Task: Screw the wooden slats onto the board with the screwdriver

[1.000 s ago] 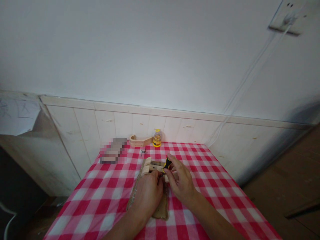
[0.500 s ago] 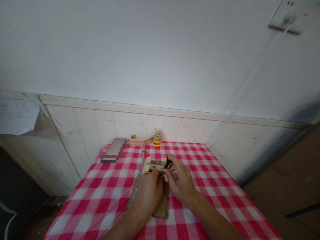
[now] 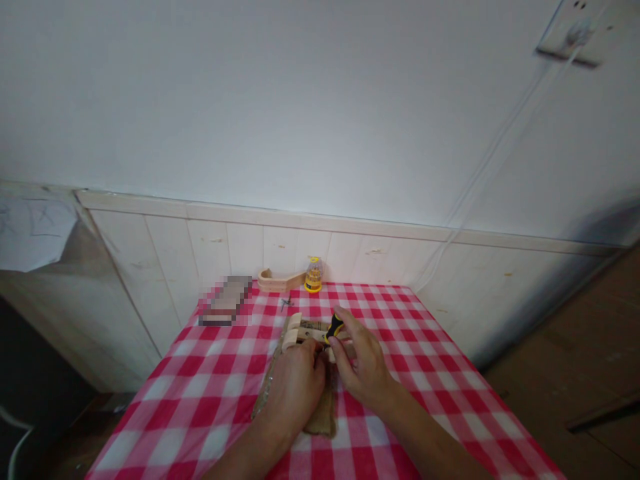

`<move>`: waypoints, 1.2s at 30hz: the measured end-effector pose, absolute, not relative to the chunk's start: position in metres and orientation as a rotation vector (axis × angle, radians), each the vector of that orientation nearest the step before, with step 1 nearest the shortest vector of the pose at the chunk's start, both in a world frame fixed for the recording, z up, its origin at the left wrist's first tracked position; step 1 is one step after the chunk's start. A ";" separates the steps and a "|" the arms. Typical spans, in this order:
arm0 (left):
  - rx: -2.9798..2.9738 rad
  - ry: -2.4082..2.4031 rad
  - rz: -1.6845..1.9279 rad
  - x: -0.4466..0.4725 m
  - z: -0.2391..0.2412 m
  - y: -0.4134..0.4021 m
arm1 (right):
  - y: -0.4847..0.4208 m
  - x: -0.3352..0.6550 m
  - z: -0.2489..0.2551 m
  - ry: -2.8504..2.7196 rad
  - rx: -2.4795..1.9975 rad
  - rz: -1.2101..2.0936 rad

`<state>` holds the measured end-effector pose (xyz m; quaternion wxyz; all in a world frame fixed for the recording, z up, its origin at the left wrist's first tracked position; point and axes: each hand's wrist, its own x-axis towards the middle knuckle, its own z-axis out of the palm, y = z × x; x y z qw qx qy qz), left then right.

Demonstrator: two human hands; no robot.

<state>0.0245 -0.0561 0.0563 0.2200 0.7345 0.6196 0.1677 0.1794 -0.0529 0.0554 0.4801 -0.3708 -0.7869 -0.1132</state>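
A small wooden assembly (image 3: 296,331) of pale slats lies mid-table on a brown board (image 3: 321,415). My left hand (image 3: 296,387) rests closed over the near part of the assembly and holds it down. My right hand (image 3: 361,363) pinches a black-and-yellow screwdriver (image 3: 333,328) with its tip pointing down at the wood between my hands. The part under my left palm is hidden.
The table (image 3: 210,393) has a red-and-white checked cloth and stands against a panelled wall. At its far edge lie a curved wooden piece (image 3: 280,281), a yellow bit holder (image 3: 314,276), a blurred dark block (image 3: 226,301) and small screws (image 3: 286,303). Floor drops off on the right.
Almost nothing differs; both hands stay on the wooden assembly and the screwdriver, with only a slight shift of the view.
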 end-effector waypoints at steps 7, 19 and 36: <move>2.032 1.708 0.471 0.025 0.059 -0.056 | -0.049 0.181 0.052 -1.888 -0.942 -0.194; 2.034 1.712 0.446 0.024 0.060 -0.056 | -0.051 0.181 0.056 -1.936 -0.890 -0.250; 2.035 1.715 0.439 0.025 0.061 -0.056 | -0.045 0.182 0.049 -1.860 -0.950 -0.095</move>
